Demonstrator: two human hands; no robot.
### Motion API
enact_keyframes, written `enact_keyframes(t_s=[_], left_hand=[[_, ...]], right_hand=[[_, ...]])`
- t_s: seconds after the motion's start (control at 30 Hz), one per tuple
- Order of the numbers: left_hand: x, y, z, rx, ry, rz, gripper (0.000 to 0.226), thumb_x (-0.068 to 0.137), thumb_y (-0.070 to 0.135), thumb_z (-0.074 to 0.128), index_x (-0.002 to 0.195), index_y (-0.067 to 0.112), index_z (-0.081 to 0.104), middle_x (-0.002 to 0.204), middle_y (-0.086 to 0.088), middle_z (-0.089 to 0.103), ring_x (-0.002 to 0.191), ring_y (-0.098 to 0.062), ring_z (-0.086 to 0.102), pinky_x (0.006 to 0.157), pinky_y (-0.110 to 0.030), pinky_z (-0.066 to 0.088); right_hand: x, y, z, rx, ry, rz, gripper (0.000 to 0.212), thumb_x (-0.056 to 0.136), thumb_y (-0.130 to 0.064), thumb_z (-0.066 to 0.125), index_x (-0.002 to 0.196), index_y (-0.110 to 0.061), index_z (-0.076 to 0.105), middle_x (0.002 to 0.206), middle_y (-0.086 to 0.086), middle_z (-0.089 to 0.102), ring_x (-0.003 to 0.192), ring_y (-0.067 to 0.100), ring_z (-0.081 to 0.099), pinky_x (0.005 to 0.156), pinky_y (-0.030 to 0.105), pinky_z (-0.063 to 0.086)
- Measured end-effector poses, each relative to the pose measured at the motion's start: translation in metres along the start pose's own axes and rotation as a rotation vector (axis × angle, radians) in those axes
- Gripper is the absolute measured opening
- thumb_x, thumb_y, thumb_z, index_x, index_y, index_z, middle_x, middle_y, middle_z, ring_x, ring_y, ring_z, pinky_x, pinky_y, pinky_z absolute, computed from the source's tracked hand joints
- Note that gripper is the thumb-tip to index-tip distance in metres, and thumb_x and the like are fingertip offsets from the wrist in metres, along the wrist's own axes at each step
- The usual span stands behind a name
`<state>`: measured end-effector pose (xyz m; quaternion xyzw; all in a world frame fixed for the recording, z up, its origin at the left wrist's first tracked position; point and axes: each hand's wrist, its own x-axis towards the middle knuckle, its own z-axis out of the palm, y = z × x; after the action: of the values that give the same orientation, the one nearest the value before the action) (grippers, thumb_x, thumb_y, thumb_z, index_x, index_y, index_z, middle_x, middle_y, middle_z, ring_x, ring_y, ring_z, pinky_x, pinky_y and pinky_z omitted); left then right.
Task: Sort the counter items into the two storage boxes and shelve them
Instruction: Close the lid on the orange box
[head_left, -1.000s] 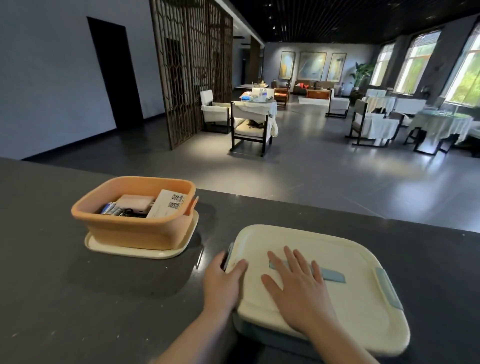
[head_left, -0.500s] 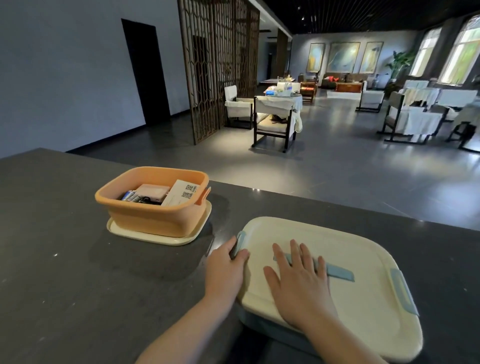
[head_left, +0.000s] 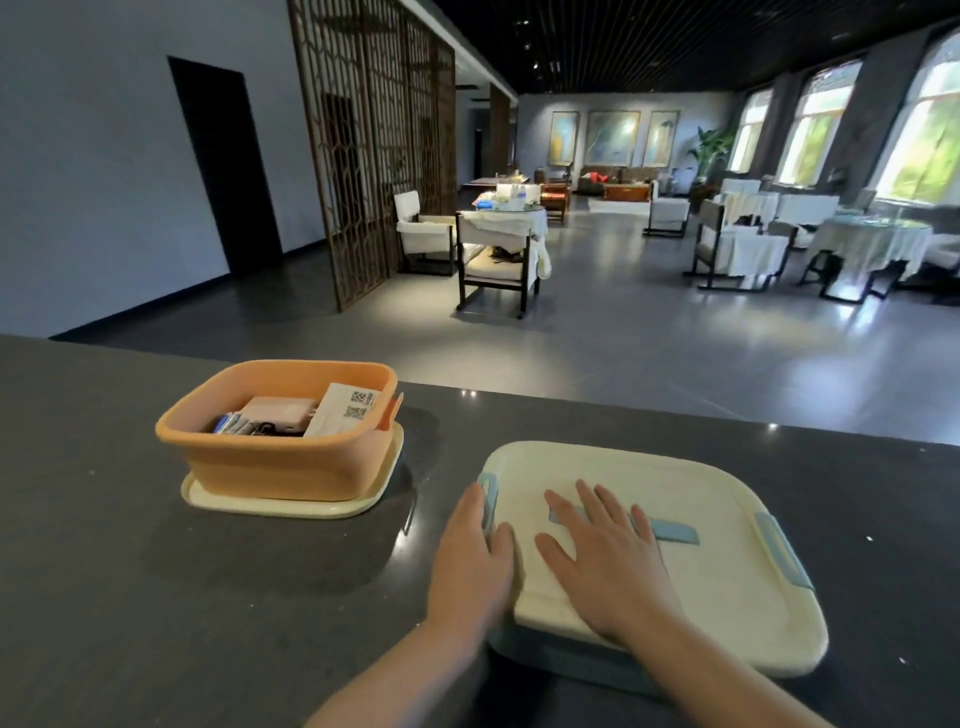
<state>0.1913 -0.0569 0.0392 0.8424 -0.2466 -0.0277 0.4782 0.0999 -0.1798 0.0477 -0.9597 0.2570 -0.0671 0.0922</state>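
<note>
Storage boxes sit side by side on the dark grey stone counter (head_left: 156, 597). The open orange plastic box (head_left: 280, 452) stands on its own cream lid (head_left: 208, 496) to the left, holding a pink flat case (head_left: 278, 410), a white printed card (head_left: 345, 410) and some small dark items too jumbled to name. The blue plastic box with the cream lid (head_left: 675, 582) lies nearer, to the right, already covered.

The right hand (head_left: 605, 561) lies flat on that lid, fingers spread and straight, partly over the blue recessed handle (head_left: 670, 530). The left hand (head_left: 472, 556) rests against the lid's left edge with its thumb on top, beside the left blue latch (head_left: 487, 496); whether its fingers curl under the rim cannot be told.

The likely step is pressing the lid home and latching it. If the left latch is not fully seated while the right blue latch (head_left: 784, 551) is, the lid could pop free when the box is lifted to a shelf. Uneven pressing could also slide the box on the smooth counter.

The covered box's long axis runs left to right, angled slightly away, latches at its two short ends.
</note>
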Motion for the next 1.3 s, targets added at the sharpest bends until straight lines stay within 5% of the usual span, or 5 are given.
enact_keyframes(t_s=[0.23,0.47,0.87,1.07,1.3], left_hand=[[0.004,-0.045,-0.067,0.023,-0.333,0.127,0.055,0.093,0.046,0.048,0.145,0.038,0.03,0.149,0.022,0.03,0.136,0.003,0.025,0.11,-0.02,0.019],[0.059,-0.107,-0.188,0.01,-0.242,0.077,0.035,0.092,0.033,0.056,0.126,0.037,0.05,0.13,0.019,0.052,0.113,0.001,0.047,0.097,-0.022,0.037],[0.135,-0.167,-0.289,0.242,-0.016,-0.032,0.043,0.09,0.021,0.053,0.132,0.029,0.048,0.129,0.004,0.055,0.114,-0.018,0.054,0.084,-0.03,0.044],[0.177,-0.201,-0.321,0.396,0.103,0.005,0.038,0.089,0.023,0.052,0.127,0.023,0.054,0.137,0.0,0.05,0.129,-0.021,0.043,0.102,-0.036,0.038],[0.241,-0.24,-0.324,0.345,-0.02,-0.031,0.048,0.099,0.034,0.039,0.144,0.019,0.034,0.154,-0.002,0.029,0.145,-0.017,0.018,0.115,-0.037,0.024]], right_hand=[[-0.012,-0.003,-0.012,0.068,0.073,0.106,0.054,0.092,-0.061,0.035,0.142,-0.042,0.036,0.154,-0.016,0.029,0.141,0.007,0.024,0.117,0.031,0.017],[-0.008,-0.077,0.009,0.016,0.102,0.351,0.055,0.096,-0.053,0.031,0.149,-0.037,0.024,0.16,-0.01,0.015,0.147,0.012,0.009,0.116,0.032,0.014],[0.09,-0.224,0.005,0.213,0.092,0.096,0.056,0.096,-0.047,0.045,0.147,-0.031,0.029,0.158,-0.003,0.024,0.145,0.019,0.02,0.119,0.04,0.017],[0.141,-0.252,0.02,0.264,0.047,0.137,0.052,0.096,-0.045,0.046,0.144,-0.029,0.033,0.151,-0.005,0.036,0.139,0.019,0.032,0.114,0.043,0.031],[0.193,-0.272,0.051,0.324,0.014,0.315,0.075,0.096,-0.048,0.043,0.154,-0.021,0.003,0.162,0.0,0.003,0.148,0.024,0.01,0.115,0.044,0.024]])
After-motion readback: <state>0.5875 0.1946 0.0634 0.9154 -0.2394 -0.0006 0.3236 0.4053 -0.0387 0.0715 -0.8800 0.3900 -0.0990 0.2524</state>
